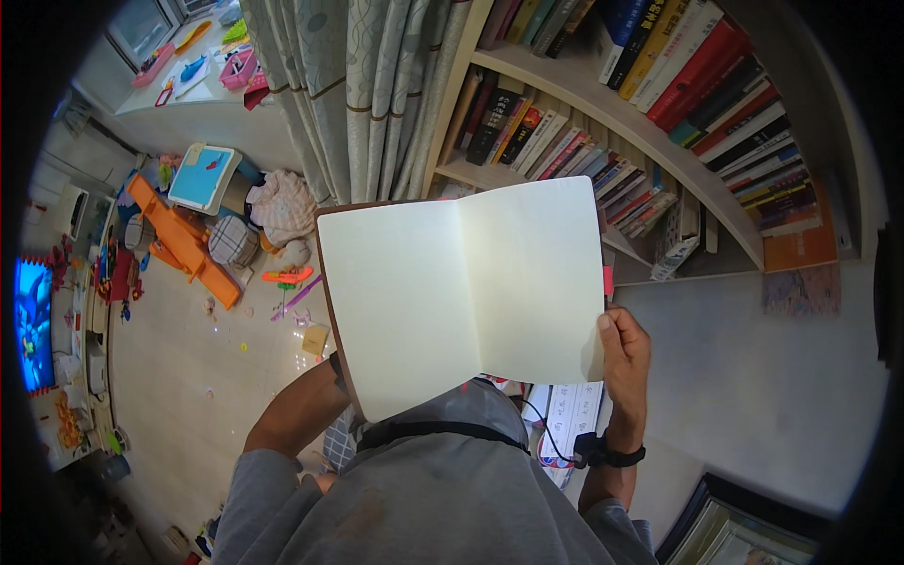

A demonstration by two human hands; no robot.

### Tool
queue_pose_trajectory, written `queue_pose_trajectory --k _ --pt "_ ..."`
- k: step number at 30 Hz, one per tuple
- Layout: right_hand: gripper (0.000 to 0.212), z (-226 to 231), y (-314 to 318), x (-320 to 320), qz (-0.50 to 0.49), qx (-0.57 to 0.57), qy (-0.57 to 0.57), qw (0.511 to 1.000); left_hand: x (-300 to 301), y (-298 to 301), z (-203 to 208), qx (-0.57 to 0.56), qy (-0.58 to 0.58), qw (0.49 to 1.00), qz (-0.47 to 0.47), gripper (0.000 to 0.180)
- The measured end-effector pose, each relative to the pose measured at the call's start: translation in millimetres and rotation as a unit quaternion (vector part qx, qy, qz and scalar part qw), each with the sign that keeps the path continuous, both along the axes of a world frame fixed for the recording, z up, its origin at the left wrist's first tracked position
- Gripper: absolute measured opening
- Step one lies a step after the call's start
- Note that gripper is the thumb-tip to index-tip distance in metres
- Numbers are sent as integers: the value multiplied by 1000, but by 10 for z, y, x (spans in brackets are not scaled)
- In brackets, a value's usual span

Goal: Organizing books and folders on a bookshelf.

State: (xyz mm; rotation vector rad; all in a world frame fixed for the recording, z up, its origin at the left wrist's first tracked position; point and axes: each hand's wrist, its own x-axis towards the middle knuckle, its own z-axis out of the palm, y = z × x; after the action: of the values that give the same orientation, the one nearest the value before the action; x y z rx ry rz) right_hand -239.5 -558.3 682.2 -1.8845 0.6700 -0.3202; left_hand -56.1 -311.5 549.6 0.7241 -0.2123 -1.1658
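Observation:
An open notebook (405, 292) with blank cream pages and a brown cover spreads out in front of my chest. My right hand (625, 350) grips the lower right edge of its right page, thumb on top and fingers curled beneath. My left forearm reaches up to the notebook's left side, but the left hand itself is hidden behind the cover, so its fingers do not show. A small red tab (608, 280) sticks out at the right edge, above my right hand. On my right wrist is a black band (617, 457) with a cable.
A bookshelf (565, 85) full of books stands ahead and to the right, beside a patterned curtain (348, 94). Leftward lie an orange plastic toy slide (179, 240), a blue-topped child's table (202, 177) and scattered toys. A lit screen (34, 325) is at far left.

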Motion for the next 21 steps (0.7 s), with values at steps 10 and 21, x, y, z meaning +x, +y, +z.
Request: queue_pose_trajectory --k 10,21 --pt "19 -209 274 10 23 73 -8 997 22 -36 -9 -4 -15 1000 -8 54" --pt "24 -130 473 123 80 21 -61 995 51 -190 153 -24 -75 996 -39 55"
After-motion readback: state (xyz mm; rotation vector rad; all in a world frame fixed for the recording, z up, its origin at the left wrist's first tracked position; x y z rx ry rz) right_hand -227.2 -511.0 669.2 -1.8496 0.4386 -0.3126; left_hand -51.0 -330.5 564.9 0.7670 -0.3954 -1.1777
